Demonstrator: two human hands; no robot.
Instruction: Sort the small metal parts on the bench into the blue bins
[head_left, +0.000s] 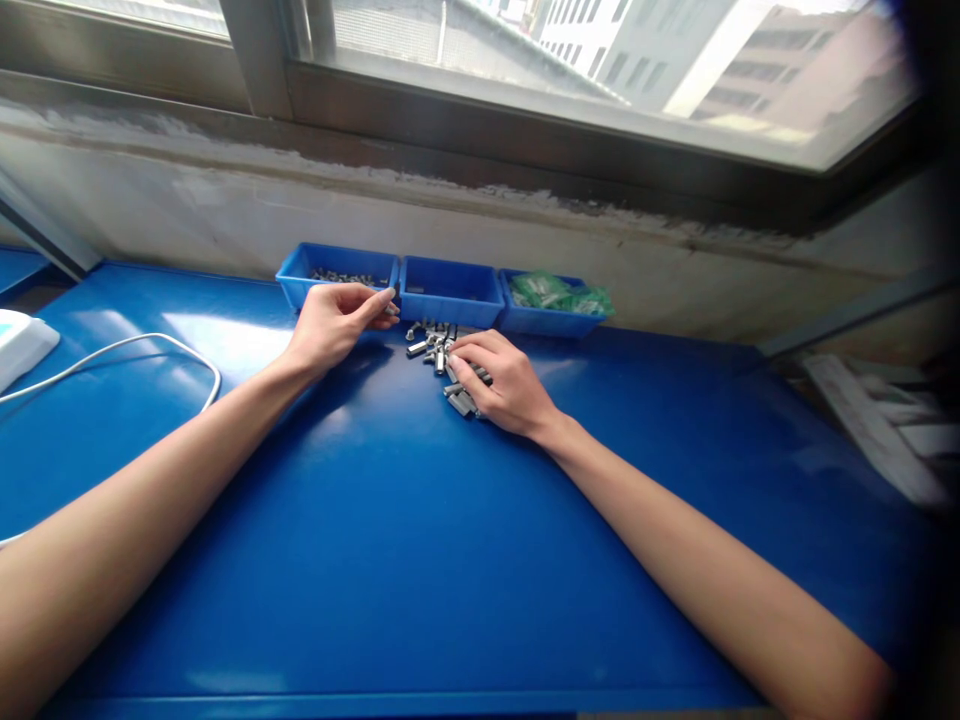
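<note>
A loose pile of small metal hex standoffs and screws (439, 350) lies on the blue table. My left hand (330, 325) hovers in front of the left bin, thumb and fingers pinched together. A small metallic piece seems to show at those fingertips, too small to name. Over the right side of the pile rests my right hand (506, 380), its thumb and index finger closed among the standoffs. Whatever it grips is hidden by the fingers. Several grey hex standoffs (461, 400) stick out below that hand.
Three blue bins line the wall: the left bin (289, 283) contains small metal screws, the middle bin (454, 308) a few dark pieces, the right bin (551, 322) green plastic bags (551, 290). A white cable (157, 337) loops at left beside a white device (22, 345). A window is behind.
</note>
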